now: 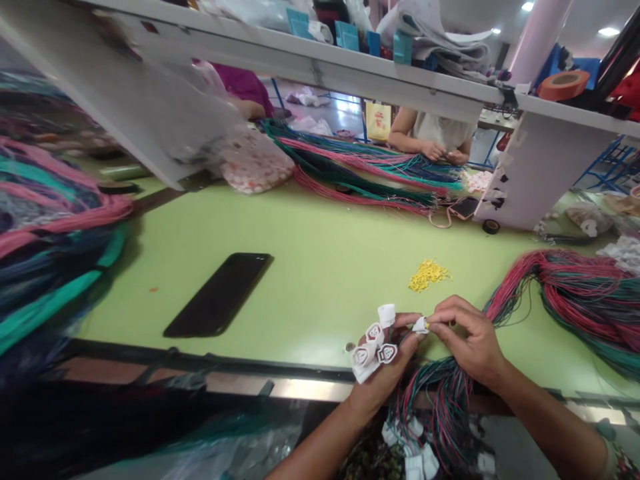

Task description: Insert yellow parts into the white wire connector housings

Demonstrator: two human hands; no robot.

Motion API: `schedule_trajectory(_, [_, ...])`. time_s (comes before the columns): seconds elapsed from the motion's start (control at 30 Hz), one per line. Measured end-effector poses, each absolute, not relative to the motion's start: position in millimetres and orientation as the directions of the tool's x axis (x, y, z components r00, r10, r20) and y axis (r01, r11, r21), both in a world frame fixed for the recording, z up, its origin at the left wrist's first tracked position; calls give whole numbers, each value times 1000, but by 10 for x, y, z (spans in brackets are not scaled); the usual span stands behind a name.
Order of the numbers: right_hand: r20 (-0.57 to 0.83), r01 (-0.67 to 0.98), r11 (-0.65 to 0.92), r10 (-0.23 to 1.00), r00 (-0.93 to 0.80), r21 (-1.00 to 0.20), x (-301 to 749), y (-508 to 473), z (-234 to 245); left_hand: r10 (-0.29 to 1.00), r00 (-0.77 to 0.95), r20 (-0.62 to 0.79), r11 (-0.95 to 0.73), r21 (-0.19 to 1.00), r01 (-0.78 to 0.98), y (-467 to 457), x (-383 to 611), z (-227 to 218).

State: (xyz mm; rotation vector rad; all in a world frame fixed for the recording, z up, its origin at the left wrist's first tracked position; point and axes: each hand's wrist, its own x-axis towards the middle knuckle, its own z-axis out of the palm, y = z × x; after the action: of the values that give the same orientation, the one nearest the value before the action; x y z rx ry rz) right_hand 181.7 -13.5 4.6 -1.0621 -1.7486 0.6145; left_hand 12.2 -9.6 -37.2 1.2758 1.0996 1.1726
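My left hand [383, 380] is closed around several white plug connectors [364, 355], which fan out past its fingers. Between its thumb and fingertips sits one more white connector [421, 325]. My right hand [475, 343] pinches at the end of that connector, where a speck of yellow shows at the fingertips. Beyond the hands lies a small pile of tiny yellow pieces [429, 275]. Red, green and dark wires [445, 393] hang below the hands over the table edge, with more white connectors [421, 463] at their lower ends.
A black phone [219, 295] lies on the green table [310, 267]. Wire bundles [575, 287] rest at the right, with others [60, 213] at the left. A white shelf [320, 67] spans the back. Behind it, a co-worker's hands [443, 153] are beside more wires [360, 160].
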Motion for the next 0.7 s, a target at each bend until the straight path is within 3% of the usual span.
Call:
schedule_trajectory(0.27, [374,309,403,915,-150,-862,1841,-105,53,990,134,32,-29,999,-24,-80,105,-372])
schedule_trajectory(0.47, [148,207,170,982,-117,-963,1841,-71,54,985,172,15,-9,999,-38,-80,143,-349])
schedule_trajectory(0.6, [137,150,157,981,-136,-976,1827,-49,47,978,197,-68,97,985,-140,-76,160,-373])
schedule_trajectory(0.7, [221,182,243,966,-137,-953,1827,-50,23,967,235,-100,146,972,-184,-68,143,-353])
